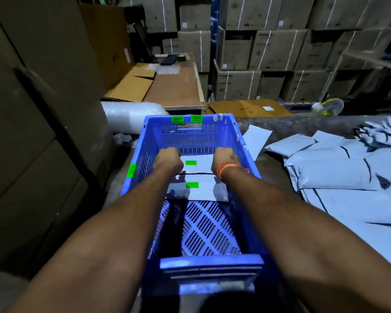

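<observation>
Several big cardboard boxes (43,109) stand well to the left of the grip, and a roll of bubble wrap (131,118) lies behind them, near the far left corner of the blue crate (212,263). Both hands are lowered inside this crate. The left hand (168,160) is curled on the left edge of the far packet (196,164), a white one with a green label, which sits close to the far wall of the crate. The right hand (225,159), with an orange band (229,169) on its wrist, is curled on the right edge of the same packet. The fingertips are hidden under the knuckles, so the hold is probably a clamp from both sides. Just on the near side of the grip lies a second white packet (201,188), touching the first. To the right of the grip, outside the crate, grey mailer bags (336,168) are spread out.
</observation>
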`<action>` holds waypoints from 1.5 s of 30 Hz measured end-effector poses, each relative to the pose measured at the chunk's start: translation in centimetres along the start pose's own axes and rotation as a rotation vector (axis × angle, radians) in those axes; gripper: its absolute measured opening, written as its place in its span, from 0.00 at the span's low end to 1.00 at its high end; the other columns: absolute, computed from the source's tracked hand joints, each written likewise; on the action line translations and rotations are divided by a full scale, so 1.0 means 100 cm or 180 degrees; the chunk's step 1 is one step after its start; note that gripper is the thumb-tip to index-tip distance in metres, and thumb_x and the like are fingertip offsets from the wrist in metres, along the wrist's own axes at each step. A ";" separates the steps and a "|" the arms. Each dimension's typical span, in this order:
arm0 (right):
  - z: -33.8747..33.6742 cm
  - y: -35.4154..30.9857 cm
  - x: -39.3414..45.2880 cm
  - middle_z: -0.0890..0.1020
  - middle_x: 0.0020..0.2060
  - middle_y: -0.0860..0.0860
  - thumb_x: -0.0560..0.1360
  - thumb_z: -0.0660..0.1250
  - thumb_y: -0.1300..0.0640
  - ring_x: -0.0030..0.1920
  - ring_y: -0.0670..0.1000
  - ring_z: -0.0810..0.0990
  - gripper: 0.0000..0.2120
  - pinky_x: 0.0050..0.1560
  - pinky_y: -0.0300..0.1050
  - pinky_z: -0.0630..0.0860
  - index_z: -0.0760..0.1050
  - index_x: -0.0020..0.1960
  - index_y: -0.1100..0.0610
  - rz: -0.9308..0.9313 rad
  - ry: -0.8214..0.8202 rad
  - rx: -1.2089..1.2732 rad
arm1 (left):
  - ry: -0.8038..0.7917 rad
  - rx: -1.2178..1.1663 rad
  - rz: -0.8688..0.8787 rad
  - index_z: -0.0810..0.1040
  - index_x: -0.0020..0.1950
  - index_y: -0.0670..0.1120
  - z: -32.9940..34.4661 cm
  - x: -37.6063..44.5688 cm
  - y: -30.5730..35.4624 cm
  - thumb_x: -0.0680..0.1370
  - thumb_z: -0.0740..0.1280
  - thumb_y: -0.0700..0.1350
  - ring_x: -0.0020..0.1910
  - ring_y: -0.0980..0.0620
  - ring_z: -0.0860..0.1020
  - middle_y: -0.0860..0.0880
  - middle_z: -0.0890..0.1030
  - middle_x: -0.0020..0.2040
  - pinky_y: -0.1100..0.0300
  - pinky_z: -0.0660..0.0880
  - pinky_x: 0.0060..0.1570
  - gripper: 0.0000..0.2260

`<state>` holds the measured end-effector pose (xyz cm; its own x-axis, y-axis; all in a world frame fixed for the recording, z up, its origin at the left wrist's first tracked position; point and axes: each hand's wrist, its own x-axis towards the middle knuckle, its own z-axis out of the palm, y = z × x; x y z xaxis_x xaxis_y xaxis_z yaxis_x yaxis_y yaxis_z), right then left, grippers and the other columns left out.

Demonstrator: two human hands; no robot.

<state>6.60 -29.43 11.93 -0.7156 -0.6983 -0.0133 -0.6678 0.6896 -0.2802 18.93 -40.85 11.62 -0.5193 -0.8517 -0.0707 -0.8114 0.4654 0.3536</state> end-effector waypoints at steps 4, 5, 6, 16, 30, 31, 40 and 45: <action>-0.044 0.011 0.000 0.83 0.53 0.60 0.74 0.65 0.64 0.55 0.61 0.82 0.13 0.55 0.51 0.80 0.81 0.56 0.60 -0.0507 0.0375 0.0220 | 0.0377 -0.0369 0.0278 0.83 0.62 0.51 -0.029 -0.025 0.047 0.75 0.65 0.37 0.60 0.43 0.80 0.45 0.83 0.59 0.53 0.78 0.57 0.19; -0.055 0.017 -0.002 0.84 0.52 0.59 0.73 0.65 0.64 0.55 0.59 0.82 0.13 0.56 0.51 0.80 0.83 0.55 0.58 -0.0637 0.0445 0.0284 | 0.0458 -0.0472 0.0319 0.83 0.60 0.52 -0.032 -0.033 0.060 0.74 0.65 0.37 0.58 0.44 0.81 0.45 0.84 0.57 0.53 0.79 0.56 0.19; -0.065 0.024 -0.004 0.85 0.51 0.58 0.72 0.65 0.64 0.54 0.58 0.83 0.14 0.57 0.50 0.80 0.84 0.53 0.57 -0.0737 0.0511 0.0359 | 0.0540 -0.0570 0.0353 0.84 0.58 0.53 -0.034 -0.040 0.072 0.73 0.65 0.37 0.56 0.45 0.82 0.46 0.85 0.55 0.54 0.79 0.55 0.18; -0.116 0.186 -0.047 0.86 0.47 0.55 0.69 0.65 0.65 0.50 0.57 0.84 0.15 0.54 0.48 0.80 0.86 0.49 0.53 -0.0746 0.0846 0.0738 | 0.0707 -0.0830 0.0835 0.85 0.53 0.49 0.010 -0.130 0.220 0.74 0.67 0.42 0.55 0.44 0.82 0.43 0.86 0.51 0.57 0.77 0.50 0.11; -0.063 0.426 -0.153 0.84 0.55 0.51 0.73 0.71 0.55 0.56 0.51 0.82 0.11 0.61 0.41 0.74 0.84 0.56 0.51 -0.0612 -0.0160 0.0790 | -0.0253 -0.0748 0.0550 0.82 0.62 0.50 0.168 -0.235 0.309 0.75 0.69 0.39 0.57 0.46 0.80 0.47 0.83 0.60 0.60 0.76 0.55 0.17; -0.058 0.433 -0.158 0.83 0.57 0.51 0.73 0.72 0.52 0.58 0.52 0.81 0.13 0.62 0.42 0.73 0.83 0.57 0.50 -0.0650 -0.0280 0.0735 | -0.0400 -0.0807 0.0408 0.82 0.62 0.50 0.180 -0.237 0.307 0.73 0.70 0.39 0.57 0.45 0.80 0.45 0.82 0.60 0.57 0.78 0.57 0.18; -0.027 0.431 -0.177 0.76 0.61 0.53 0.74 0.69 0.43 0.65 0.59 0.72 0.23 0.62 0.56 0.74 0.75 0.68 0.44 -0.1071 -0.0446 -0.0169 | -0.0847 -0.1780 -0.0197 0.82 0.38 0.48 0.240 -0.224 0.282 0.59 0.72 0.36 0.37 0.46 0.81 0.45 0.82 0.37 0.46 0.83 0.47 0.11; -0.024 0.429 -0.182 0.80 0.54 0.50 0.73 0.68 0.43 0.59 0.57 0.75 0.20 0.57 0.53 0.76 0.78 0.63 0.47 -0.1144 -0.0075 -0.0123 | -0.0721 -0.2669 -0.0468 0.82 0.35 0.46 0.229 -0.239 0.285 0.66 0.70 0.31 0.34 0.48 0.76 0.46 0.79 0.30 0.56 0.74 0.40 0.10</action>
<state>-9.51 13.36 2.45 -0.4292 -0.9014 0.0571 -0.8833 0.4058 -0.2347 2.10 -1.70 2.05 -0.5380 -0.7793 -0.3214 -0.4563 -0.0513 0.8883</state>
